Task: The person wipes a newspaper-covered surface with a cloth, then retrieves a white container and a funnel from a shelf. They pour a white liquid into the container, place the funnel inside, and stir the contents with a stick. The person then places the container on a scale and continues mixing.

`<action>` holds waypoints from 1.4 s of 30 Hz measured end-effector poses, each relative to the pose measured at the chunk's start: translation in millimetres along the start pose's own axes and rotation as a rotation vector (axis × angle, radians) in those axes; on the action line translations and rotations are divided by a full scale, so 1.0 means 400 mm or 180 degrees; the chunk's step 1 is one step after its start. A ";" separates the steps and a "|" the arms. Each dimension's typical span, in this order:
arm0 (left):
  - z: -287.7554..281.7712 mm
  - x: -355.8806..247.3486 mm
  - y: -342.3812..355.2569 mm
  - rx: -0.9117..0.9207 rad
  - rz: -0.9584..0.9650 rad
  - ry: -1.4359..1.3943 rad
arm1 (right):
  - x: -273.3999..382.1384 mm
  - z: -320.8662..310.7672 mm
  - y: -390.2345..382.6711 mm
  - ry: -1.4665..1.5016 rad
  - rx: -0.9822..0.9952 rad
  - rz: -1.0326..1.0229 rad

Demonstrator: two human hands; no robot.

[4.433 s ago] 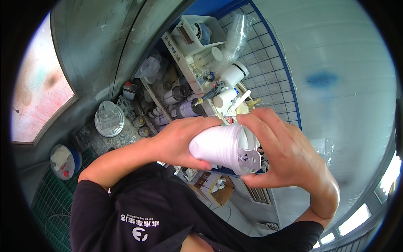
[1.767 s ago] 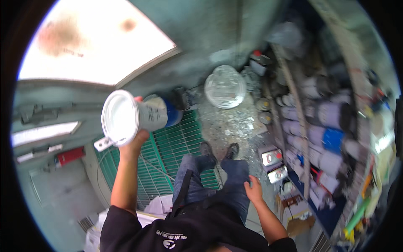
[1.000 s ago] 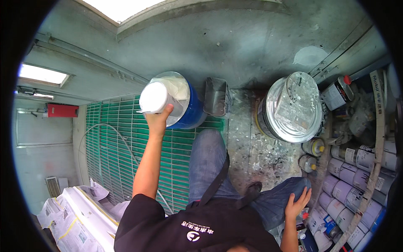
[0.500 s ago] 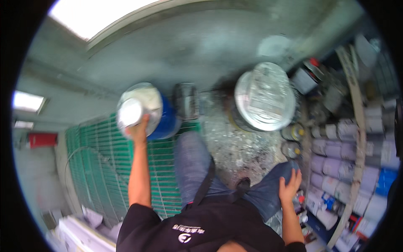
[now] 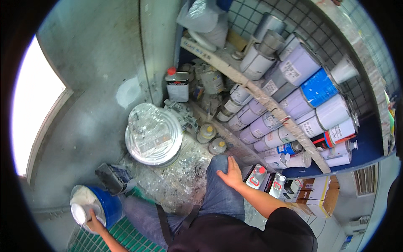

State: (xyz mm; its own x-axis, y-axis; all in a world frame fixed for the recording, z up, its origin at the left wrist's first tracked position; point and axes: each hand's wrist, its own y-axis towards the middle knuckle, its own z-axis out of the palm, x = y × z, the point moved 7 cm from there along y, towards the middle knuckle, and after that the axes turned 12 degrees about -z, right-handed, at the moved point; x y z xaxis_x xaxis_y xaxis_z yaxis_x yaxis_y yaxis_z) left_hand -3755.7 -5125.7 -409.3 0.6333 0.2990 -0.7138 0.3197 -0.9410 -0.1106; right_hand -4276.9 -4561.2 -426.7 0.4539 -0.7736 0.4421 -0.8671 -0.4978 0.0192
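At the lower left, my left hand (image 5: pixel 95 222) has its fingers wrapped round a white cup (image 5: pixel 79 214) that sits on the top of a blue drum (image 5: pixel 108 206), beside a crumpled cream cloth or filter (image 5: pixel 83 195). The cup's underside is hidden. My right hand (image 5: pixel 231 176) rests open on my right knee, with nothing in it. A dark metal rectangular container (image 5: pixel 110 178) stands just beyond the drum.
A silver lidded bucket (image 5: pixel 153 134) stands on the paint-spattered floor. A shelf rack (image 5: pixel 256 96) holds several paint cans (image 5: pixel 319 88). Two yellow-capped cans (image 5: pixel 206 133) stand at its foot, near red-capped tins (image 5: pixel 255 178) and cardboard boxes (image 5: pixel 321 195). Green grating (image 5: pixel 90 241) lies lower left.
The cup was held in both hands, then lowered in my left hand onto the drum. My right hand let go and moved to my knee. The view has since swung right toward the shelves.
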 end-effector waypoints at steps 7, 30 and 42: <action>0.005 0.081 0.088 -0.0007 0.0409 -0.0305 | 0.006 0.002 0.003 0.0022 0.0046 -0.0155; 0.143 -0.115 -0.492 0.1331 0.1508 -0.0204 | 0.040 -0.026 -0.148 0.0137 -0.0215 -0.0225; 0.485 -0.150 -0.593 0.2179 0.3090 0.1408 | -0.031 -0.053 -0.197 0.0199 -0.0175 0.0292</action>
State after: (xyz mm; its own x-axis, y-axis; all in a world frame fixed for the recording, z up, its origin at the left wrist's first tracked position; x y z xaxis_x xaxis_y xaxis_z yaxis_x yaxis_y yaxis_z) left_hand -4006.5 -4951.1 -474.4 0.6248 -0.6550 -0.4249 -0.7518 -0.6516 -0.1012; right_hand -4218.5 -4504.1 -414.5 0.3599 -0.7882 0.4993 -0.9151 -0.4025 0.0243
